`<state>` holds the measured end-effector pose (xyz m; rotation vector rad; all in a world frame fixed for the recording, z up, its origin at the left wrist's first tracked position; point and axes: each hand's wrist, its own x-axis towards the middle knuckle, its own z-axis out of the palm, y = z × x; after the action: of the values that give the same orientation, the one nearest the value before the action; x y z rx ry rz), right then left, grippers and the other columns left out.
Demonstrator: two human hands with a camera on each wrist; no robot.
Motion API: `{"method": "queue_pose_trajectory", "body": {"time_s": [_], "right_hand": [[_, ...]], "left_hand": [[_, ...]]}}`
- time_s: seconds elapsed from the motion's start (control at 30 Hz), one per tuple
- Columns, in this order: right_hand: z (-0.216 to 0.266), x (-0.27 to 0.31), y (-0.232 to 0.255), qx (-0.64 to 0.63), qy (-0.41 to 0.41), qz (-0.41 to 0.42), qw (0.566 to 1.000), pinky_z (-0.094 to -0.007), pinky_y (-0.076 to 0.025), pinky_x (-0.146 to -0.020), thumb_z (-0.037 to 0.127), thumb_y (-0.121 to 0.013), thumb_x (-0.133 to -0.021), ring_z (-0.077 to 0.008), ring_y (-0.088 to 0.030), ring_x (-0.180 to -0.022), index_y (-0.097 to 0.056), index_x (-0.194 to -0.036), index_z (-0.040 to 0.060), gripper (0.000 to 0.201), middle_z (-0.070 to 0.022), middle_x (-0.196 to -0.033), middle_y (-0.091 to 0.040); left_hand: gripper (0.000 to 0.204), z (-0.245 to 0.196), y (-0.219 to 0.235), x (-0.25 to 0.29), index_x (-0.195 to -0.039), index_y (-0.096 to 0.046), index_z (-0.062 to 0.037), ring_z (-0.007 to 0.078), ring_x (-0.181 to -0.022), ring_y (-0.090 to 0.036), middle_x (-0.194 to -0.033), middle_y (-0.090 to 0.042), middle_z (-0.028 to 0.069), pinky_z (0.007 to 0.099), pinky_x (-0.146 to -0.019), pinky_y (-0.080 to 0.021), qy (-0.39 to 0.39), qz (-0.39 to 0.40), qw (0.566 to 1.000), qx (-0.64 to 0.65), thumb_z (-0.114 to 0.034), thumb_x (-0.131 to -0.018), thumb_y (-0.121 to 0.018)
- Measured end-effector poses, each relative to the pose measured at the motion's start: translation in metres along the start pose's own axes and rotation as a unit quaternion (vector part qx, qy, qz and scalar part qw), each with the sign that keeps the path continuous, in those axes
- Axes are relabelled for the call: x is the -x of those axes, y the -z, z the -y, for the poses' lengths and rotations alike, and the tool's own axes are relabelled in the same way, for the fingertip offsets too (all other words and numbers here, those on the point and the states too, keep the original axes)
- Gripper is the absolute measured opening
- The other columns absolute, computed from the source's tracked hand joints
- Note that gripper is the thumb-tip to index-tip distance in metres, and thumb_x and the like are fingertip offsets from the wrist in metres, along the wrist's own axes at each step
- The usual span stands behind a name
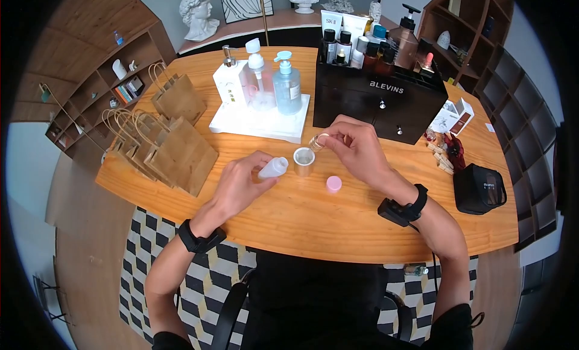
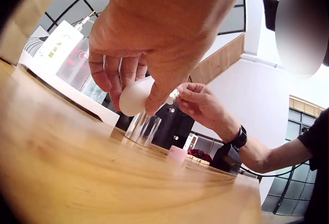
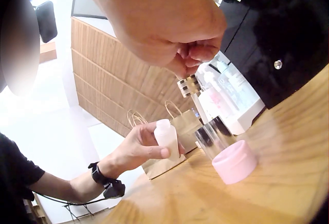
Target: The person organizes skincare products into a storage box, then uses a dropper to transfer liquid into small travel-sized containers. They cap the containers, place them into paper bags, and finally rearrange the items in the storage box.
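Note:
My left hand (image 1: 237, 182) grips a small frosted white bottle (image 1: 273, 168) left of a clear cylinder (image 1: 304, 163); the bottle's uncapped neck (image 3: 164, 124) leans toward it. The cylinder stands upright on the table with a pale rim. Just beyond and right of that rim, my right hand (image 1: 360, 146) pinches a small round piece (image 3: 189, 85) with shiny gold and dark bands between thumb and fingers, held above the table; its exact kind is unclear. A pink cap (image 1: 333, 183) lies on the wood near the cylinder, below my right hand.
Brown paper bags (image 1: 181, 154) stand at the left. A white tray (image 1: 256, 128) holds pump bottles at the back. The black cosmetics box (image 1: 350, 99) rises behind my right hand. A black case (image 1: 479, 190) and dried flowers (image 1: 455, 149) are at the right.

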<state>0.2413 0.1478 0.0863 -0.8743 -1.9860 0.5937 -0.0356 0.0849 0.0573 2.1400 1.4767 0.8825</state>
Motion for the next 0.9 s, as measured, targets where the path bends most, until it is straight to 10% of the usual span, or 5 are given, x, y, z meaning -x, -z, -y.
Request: {"method": "queue_pose_trajectory", "body": {"time_s": [0.33, 0.9], "right_hand": [[-0.0070, 0.0023, -0.0008, -0.004, -0.006, 0.005, 1.000, -0.0273, -0.037, -0.057, 0.009, -0.078, -0.099, -0.0070, -0.043, -0.064, -0.081, -0.100, 0.0000, 0.009, -0.0021, -0.083, -0.064], [-0.0070, 0.0034, 0.0005, -0.010, -0.005, 0.000, 1.000, -0.0330, -0.045, -0.058, 0.008, -0.079, -0.096, -0.0160, -0.055, -0.063, -0.078, -0.097, -0.0035, 0.011, -0.0094, -0.081, -0.065]], "left_hand": [[0.041, 0.0051, -0.0074, -0.0028, -0.125, -0.071, -0.0028, 0.0178, -0.098, -0.075, -0.110, -0.081, 0.0110, 0.0322, -0.083, -0.055, 0.048, 0.020, 0.998, 0.038, -0.012, -0.088, -0.086], [0.040, 0.0010, -0.0054, -0.0085, -0.124, -0.072, -0.0022, 0.0169, -0.094, -0.073, -0.110, -0.081, 0.0113, 0.0314, -0.080, -0.053, 0.038, 0.032, 0.998, 0.048, -0.013, -0.089, -0.086]]}}
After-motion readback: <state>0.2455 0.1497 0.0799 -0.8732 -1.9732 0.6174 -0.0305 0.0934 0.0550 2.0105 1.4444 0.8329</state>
